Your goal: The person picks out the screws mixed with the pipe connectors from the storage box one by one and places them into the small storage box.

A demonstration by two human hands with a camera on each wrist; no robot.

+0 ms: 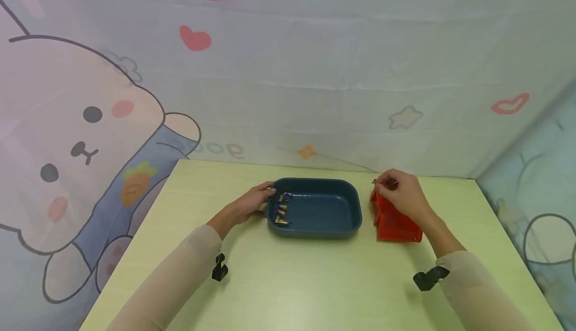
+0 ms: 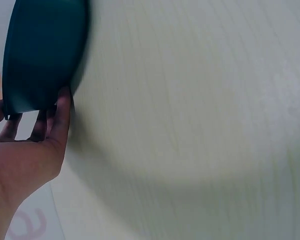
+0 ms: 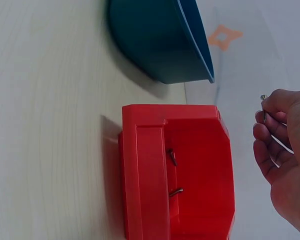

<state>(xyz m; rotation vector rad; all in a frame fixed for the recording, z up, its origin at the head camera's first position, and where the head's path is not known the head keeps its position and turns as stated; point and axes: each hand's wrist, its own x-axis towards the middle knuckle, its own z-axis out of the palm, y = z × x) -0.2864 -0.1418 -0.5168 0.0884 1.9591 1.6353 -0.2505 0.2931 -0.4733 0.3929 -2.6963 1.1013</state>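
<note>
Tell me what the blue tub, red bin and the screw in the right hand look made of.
Blue tub: probably plastic, smooth with a soft sheen; even colour, rounded corners.
Red bin: likely hard plastic, smooth and slightly shiny; solid red, crisp moulded-looking edges.
Screw: apparently metal, with a bright glint on its head; which metal stays unclear.

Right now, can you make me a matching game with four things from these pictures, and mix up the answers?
Things
1. Small silvery metal screw
2. Small brass fittings with blue parts
3. Red plastic bin
4. Left hand

Where or how
A. On the pale yellow table, right of the dark blue rounded tray in the head view
B. Gripping one end of the tray
C. Inside the tray, at its left end in the head view
D. Pinched by the right hand

Right pairs: 1-D, 2-C, 3-A, 4-B
</note>
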